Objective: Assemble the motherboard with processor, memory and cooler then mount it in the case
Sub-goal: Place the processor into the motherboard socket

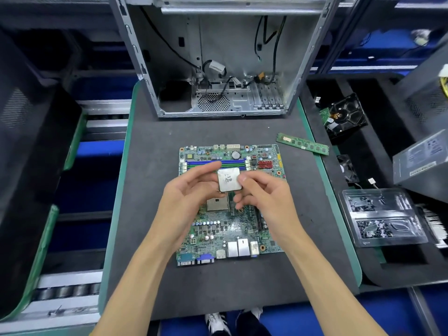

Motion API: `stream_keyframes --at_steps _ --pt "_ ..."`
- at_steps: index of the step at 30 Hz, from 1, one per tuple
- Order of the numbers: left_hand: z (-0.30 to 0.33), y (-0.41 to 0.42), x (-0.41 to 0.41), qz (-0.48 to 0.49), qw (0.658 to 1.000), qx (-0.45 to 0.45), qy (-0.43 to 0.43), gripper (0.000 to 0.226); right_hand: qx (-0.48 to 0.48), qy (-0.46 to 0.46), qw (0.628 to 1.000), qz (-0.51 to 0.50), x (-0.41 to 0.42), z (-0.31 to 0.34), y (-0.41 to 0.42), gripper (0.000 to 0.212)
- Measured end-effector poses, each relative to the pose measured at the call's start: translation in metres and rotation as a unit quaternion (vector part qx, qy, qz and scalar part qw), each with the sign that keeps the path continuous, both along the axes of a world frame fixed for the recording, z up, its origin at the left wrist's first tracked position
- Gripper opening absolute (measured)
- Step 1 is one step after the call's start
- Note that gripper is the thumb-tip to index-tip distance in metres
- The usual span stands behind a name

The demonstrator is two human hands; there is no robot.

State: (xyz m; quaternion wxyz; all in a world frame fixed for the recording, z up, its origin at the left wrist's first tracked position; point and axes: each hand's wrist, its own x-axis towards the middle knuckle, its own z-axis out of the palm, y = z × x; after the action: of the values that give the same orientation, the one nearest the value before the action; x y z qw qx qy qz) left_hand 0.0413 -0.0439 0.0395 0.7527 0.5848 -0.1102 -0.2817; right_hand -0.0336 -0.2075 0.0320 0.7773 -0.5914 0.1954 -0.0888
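A green motherboard point(218, 229) lies flat on the dark mat point(150, 195) in front of me. Above it both hands hold a square silver processor point(229, 179), metal lid up. My left hand point(191, 192) pinches its left edge, and my right hand point(261, 192) pinches its right edge. The bare beige socket point(217, 205) shows on the board just below the processor. A green memory stick point(303, 143) lies on the mat at the right. The open metal case point(218, 69) stands at the far edge of the mat.
A hard drive point(345, 116) and a small black fan point(348, 168) sit in the black tray at right. A clear plastic blister pack point(383, 217) and a grey power supply point(421, 161) lie there too. Roller rails run along the left side.
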Motion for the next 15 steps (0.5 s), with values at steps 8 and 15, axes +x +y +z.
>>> stream_keyframes --at_steps 8,15 --pt "0.002 0.006 0.009 -0.026 0.905 0.258 -0.337 0.044 -0.024 0.041 0.999 0.015 0.006 -0.009 0.000 0.008" --pt "-0.006 0.019 0.021 0.004 0.862 0.324 -0.389 0.040 -0.316 0.054 0.947 0.027 0.009 -0.017 -0.005 0.013"
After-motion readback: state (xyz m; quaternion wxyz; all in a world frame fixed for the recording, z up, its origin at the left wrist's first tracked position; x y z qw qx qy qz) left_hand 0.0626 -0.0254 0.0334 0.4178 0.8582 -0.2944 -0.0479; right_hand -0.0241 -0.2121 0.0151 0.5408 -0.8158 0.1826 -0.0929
